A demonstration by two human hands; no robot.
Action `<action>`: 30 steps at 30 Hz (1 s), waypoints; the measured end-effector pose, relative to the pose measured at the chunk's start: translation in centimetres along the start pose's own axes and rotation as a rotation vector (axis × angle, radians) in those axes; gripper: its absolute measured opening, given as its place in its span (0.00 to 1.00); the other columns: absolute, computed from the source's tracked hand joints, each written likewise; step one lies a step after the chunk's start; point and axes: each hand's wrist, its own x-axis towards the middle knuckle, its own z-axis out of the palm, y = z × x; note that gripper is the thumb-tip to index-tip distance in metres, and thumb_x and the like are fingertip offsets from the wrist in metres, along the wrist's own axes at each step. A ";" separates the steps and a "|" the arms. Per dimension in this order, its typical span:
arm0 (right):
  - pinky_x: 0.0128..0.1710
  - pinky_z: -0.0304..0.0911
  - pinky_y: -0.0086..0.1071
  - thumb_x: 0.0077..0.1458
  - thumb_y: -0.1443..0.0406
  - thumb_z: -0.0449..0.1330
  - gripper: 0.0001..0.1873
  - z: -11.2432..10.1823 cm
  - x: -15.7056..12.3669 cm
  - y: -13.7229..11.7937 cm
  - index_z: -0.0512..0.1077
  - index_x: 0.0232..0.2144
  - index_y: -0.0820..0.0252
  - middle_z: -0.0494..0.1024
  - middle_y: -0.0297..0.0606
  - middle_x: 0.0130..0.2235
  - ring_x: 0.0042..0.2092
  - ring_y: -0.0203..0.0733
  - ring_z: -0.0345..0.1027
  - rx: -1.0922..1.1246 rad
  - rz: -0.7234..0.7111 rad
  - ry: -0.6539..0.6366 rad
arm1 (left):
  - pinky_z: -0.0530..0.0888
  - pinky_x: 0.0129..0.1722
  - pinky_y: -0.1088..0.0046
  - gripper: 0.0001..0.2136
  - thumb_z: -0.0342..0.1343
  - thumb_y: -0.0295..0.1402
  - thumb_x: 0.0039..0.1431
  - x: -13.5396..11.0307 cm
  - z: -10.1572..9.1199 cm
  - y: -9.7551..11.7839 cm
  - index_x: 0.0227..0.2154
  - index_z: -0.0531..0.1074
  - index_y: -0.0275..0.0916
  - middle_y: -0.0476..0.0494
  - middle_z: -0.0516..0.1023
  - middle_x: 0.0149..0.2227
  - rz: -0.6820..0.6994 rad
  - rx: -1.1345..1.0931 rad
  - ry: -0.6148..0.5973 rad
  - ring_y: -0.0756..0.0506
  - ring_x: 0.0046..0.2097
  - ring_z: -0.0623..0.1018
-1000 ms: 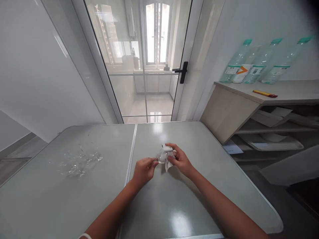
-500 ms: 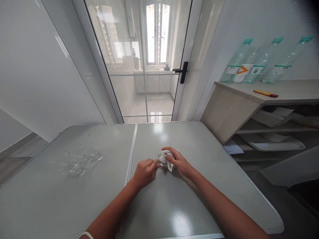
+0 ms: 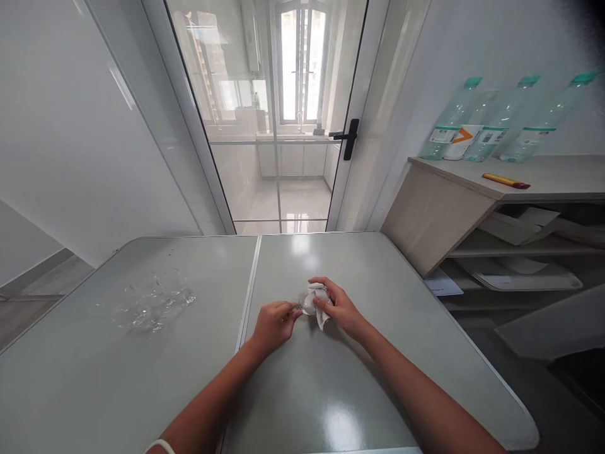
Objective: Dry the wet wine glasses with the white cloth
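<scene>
Over the middle of the table, my right hand (image 3: 338,307) is closed around a white cloth (image 3: 322,320). Wrapped partly in the cloth is a small clear, rounded object (image 3: 309,304), glass or plastic; its kind cannot be made out. My left hand (image 3: 275,324) pinches the thin left end of this object between thumb and forefinger. The two hands are close together, just right of the table's seam. A loose heap of shiny, transparent pieces (image 3: 154,306) lies on the table to the left, apart from both hands.
The grey-green table (image 3: 189,391) has a metal seam (image 3: 248,290) across it. A glass door (image 3: 302,189) with a black handle stands behind. At right, a wooden shelf unit (image 3: 439,214) carries several empty bottles (image 3: 486,135) and a yellow-red packet (image 3: 505,181); papers lie on lower shelves.
My left hand's fingers have shifted slightly, so the clear object's thin end shows more between the hands. The right hand keeps its hold on the cloth. The view has tilted slightly.
</scene>
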 end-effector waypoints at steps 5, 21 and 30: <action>0.38 0.63 0.33 0.61 0.53 0.64 0.30 0.0 -0.1 -0.2 0.62 0.61 0.54 0.76 0.37 0.38 0.36 0.42 0.69 0.014 -0.065 0.041 | 0.65 0.29 0.75 0.12 0.58 0.38 0.64 0.7 -0.2 0.6 0.33 0.82 0.36 0.46 0.79 0.25 -0.249 -0.261 0.036 0.50 0.26 0.70; 0.42 0.59 0.33 0.67 0.56 0.55 0.15 -0.2 0.0 0.2 0.70 0.52 0.53 0.74 0.34 0.39 0.39 0.42 0.65 -0.326 -0.094 -0.071 | 0.55 0.26 0.75 0.20 0.56 0.44 0.62 0.7 -0.1 0.4 0.25 0.80 0.33 0.51 0.64 0.19 -0.341 -0.407 -0.189 0.52 0.26 0.59; 0.42 0.61 0.35 0.67 0.50 0.51 0.21 -0.5 -0.2 0.0 0.71 0.54 0.53 0.75 0.37 0.41 0.39 0.44 0.66 -0.112 -0.071 -0.041 | 0.58 0.26 0.76 0.19 0.59 0.47 0.58 0.9 0.2 -0.6 0.27 0.81 0.32 0.50 0.67 0.20 -0.439 -0.460 -0.133 0.51 0.26 0.63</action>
